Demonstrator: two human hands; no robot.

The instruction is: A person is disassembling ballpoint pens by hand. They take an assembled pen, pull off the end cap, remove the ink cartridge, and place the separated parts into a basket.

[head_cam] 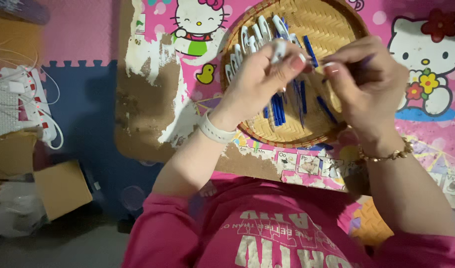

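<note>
Two hands meet above the woven bamboo tray (331, 25) at upper centre: the left hand (259, 74) pinches a small white clip (279, 48), the right hand (369, 82) pinches a thin blue stick (364, 62), angled toward the clip.

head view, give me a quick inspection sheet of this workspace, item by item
surface: pink cartoon play mat, badly worn at its left part, beside a blue foam tile
job's things: round woven tray holding white pieces and blue sticks
clutter: cardboard box, plastic bag
grippers: left hand pinches a white piece; right hand grips a thin blue stick; fingers meet above the tray
cables: white power strip with white leads
surroundings: pink shirt, wristband, gold bracelet
</note>
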